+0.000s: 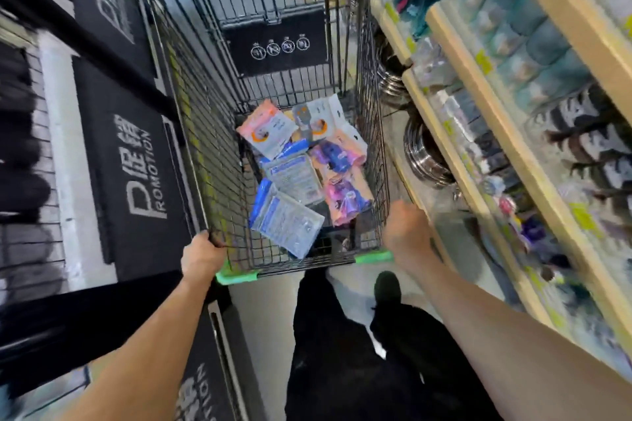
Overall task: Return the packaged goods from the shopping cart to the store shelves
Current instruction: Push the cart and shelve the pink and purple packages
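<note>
Fingers of the left hand (201, 255) are curling tight round the near-left corner of the shopping cart (191, 133), by its green handle (236, 277). Packaged goods (294, 167) are lying heaped on the cart floor. Right hand (407, 232) is closing in a fist at the near-right corner, grip unclear, shelves (478, 147) running alongside

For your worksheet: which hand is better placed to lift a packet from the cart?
Probably the right hand: it hangs above the cart rim near the packets and shelves; the left hand grips the rim.
</note>
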### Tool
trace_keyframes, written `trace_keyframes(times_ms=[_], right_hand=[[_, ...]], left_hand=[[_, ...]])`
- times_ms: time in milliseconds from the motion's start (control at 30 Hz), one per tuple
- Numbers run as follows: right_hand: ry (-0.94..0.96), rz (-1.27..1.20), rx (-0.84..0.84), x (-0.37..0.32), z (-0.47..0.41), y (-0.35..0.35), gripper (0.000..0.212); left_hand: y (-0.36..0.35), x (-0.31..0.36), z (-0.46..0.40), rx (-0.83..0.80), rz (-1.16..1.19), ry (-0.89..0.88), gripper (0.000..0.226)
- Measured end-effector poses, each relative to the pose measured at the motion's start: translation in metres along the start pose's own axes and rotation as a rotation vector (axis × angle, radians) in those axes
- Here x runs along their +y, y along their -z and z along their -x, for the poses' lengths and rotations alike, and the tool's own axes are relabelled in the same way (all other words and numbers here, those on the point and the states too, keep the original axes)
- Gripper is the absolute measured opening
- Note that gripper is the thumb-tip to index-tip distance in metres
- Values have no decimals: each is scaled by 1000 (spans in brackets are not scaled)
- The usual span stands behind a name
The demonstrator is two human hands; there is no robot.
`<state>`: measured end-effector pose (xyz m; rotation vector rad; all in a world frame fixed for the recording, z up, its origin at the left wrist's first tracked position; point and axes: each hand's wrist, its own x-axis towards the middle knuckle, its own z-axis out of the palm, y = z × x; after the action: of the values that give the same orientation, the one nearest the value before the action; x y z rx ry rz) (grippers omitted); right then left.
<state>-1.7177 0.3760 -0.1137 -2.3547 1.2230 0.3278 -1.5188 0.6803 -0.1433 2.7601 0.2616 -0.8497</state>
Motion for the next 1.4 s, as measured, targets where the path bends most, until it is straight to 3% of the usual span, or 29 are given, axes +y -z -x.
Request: trace_keyframes(times_ms=[100,233,500,633,800,1167,1267,1400], right_hand=[[-17,122,-101,27,14,8,16],[25,147,-99,62,51,8,5],[41,177,-164,122,140,-18,4],[45,173,-90,144,195,-35,7],[57,173,-145,179,266,-58,9],[110,94,-72,304,386,-93,14],[115,122,-82,338,411,-99,17],[154,99,-86,364,449,-98,31]], left_hand=[[-27,-4,39,25,-38,20,9],[-53,-35,83,-39,-78,68,10],[-95,-105,173,-89,-113,62,16],[-111,-155,213,-100,-109,28,16],[-132,-216,270,-100,-125,34,14],[-208,-314,417,-179,-71,104,14],[-224,-328,452,-241,-157,81,18],[-245,-341,488,-289,-508,67,51]])
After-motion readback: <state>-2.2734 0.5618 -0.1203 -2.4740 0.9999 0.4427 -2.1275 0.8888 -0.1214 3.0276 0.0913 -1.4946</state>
